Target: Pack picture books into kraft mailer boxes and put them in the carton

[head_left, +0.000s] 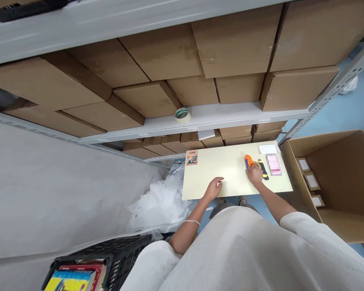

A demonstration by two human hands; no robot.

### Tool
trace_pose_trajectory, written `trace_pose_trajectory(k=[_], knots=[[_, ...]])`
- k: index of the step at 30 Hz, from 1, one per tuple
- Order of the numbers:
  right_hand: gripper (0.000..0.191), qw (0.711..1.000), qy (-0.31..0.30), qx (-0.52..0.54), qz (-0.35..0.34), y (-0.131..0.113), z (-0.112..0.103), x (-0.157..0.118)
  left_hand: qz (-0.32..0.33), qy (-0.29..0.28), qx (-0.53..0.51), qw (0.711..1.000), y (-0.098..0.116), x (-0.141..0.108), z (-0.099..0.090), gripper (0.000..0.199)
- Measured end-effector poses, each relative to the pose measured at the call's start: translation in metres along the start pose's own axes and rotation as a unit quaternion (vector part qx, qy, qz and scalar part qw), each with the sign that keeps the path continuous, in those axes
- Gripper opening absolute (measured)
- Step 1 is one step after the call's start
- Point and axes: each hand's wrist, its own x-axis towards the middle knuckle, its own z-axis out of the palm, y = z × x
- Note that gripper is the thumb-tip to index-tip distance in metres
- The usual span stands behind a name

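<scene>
My right hand (255, 176) is closed around an orange tape dispenser (249, 160) over the right half of a pale yellow tabletop (221, 161). Next to that hand lies a black and yellow item (263, 170), partly covered, whose kind I cannot make out. My left hand (214, 188) is at the table's near edge with its fingers apart and nothing in them. At the far left corner lies a small colourful booklet (192, 158). Pink slips (274, 165), blurred over, and a white card (267, 149) are at the right end.
Shelving (227, 113) with many cardboard boxes (236, 40) rises beyond the table, with a tape roll (182, 115) on its ledge. A large open carton (346, 173) stands at right. White plastic wrapping (162, 202) and a black crate (127, 254) with books (71, 279) are at left.
</scene>
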Motion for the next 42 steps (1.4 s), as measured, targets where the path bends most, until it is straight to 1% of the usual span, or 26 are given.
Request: trace_pose_trajectory(k=[2,4,7,9,11,15,19,23,26,29,33,36,39,42], knots=[[0.032,1.000,0.025,-0.004,-0.015,-0.001,-0.006,-0.001,0.001,0.010,-0.003,1.000,0.001,-0.001,-0.001,0.034],[0.035,0.998,0.040,-0.006,-0.046,-0.006,-0.014,0.001,0.000,0.026,-0.007,1.000,0.002,-0.003,-0.001,0.034],[0.037,0.993,0.034,-0.005,-0.112,-0.023,-0.025,0.010,-0.006,0.060,-0.011,0.998,0.002,-0.010,-0.003,0.033],[0.037,0.987,0.020,-0.005,-0.159,-0.043,-0.030,0.017,-0.016,0.087,-0.011,0.996,-0.001,-0.018,-0.007,0.033],[0.036,0.980,0.002,-0.011,-0.201,-0.068,-0.031,0.021,-0.032,0.117,-0.012,0.993,-0.006,-0.030,-0.013,0.034],[0.036,0.959,-0.038,-0.020,-0.280,-0.123,-0.023,0.016,-0.068,0.172,-0.021,0.983,-0.023,-0.063,-0.029,0.035],[0.035,0.930,-0.076,-0.017,-0.360,-0.179,-0.005,-0.005,-0.100,0.235,-0.029,0.966,-0.043,-0.101,-0.048,0.034],[0.034,0.899,-0.109,-0.018,-0.424,-0.235,0.016,-0.031,-0.131,0.296,-0.035,0.946,-0.068,-0.141,-0.074,0.035],[0.032,0.879,-0.127,-0.029,-0.459,-0.277,0.032,-0.052,-0.145,0.332,-0.040,0.931,-0.092,-0.171,-0.096,0.033],[0.031,0.866,-0.142,-0.033,-0.478,-0.313,0.050,-0.071,-0.152,0.349,-0.054,0.923,-0.118,-0.196,-0.116,0.034],[0.030,0.852,-0.177,-0.021,-0.493,-0.354,0.078,-0.094,-0.150,0.366,-0.066,0.916,-0.151,-0.221,-0.139,0.037],[0.028,0.846,-0.204,-0.004,-0.492,-0.380,0.103,-0.110,-0.153,0.376,-0.073,0.911,-0.173,-0.234,-0.152,0.040],[0.026,0.840,-0.240,0.015,-0.487,-0.403,0.130,-0.123,-0.173,0.389,-0.079,0.902,-0.191,-0.244,-0.158,0.041],[0.023,0.827,-0.282,0.022,-0.486,-0.422,0.156,-0.132,-0.199,0.402,-0.088,0.890,-0.207,-0.251,-0.158,0.042]])
